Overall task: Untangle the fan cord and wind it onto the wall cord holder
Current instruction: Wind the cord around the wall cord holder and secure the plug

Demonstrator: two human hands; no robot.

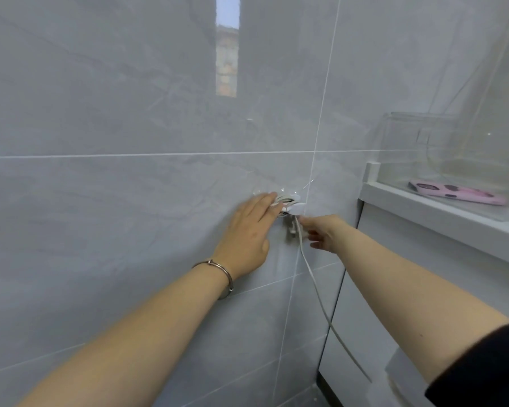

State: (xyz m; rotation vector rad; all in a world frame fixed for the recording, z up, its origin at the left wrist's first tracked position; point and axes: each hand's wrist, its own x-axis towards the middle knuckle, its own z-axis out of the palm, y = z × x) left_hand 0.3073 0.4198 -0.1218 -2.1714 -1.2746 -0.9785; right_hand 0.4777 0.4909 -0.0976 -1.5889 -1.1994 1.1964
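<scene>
Wall tiles (100, 113): pale grey all over, with faint darker marble-like veins; thin white grout lines.
Reflection (227, 54), upper middle of the frame: a narrow strip of light blue above orange-brown.
Cord (315, 286): white, running down to the lower right.
Cord holder (294, 207): white, with darker grey in the gaps.
Phone case (459, 193), right edge: pink with dark spots.
Counter (423, 212): plain white.
Bracelet (228, 277): silver, shiny.
Sleeve (488, 365), lower right corner: black.
</scene>
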